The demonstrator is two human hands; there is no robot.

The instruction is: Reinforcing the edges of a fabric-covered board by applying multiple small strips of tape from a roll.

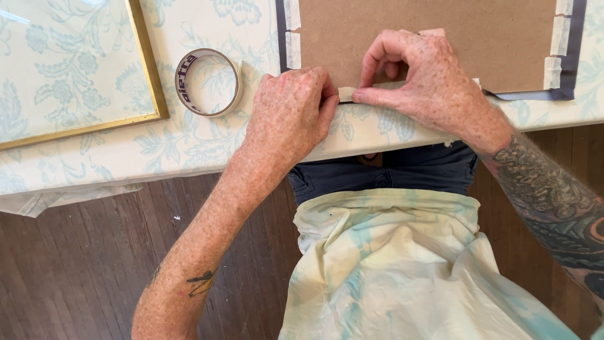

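Note:
A brown backing board (440, 38) lies on the table with a dark frame edge (569, 75) around it and pieces of pale tape (293, 49) along its sides. My left hand (289, 116) rests curled at the board's near edge, fingertips on a pale tape strip (346, 94). My right hand (421, 82) presses the same strip along the near edge, thumb and fingers pinching it flat.
A roll of tape (208, 82) lies left of the board on the floral tablecloth (182, 141). A gold-framed glass panel (148, 63) sits at far left. The table's near edge runs above dark wooden floor (82, 264).

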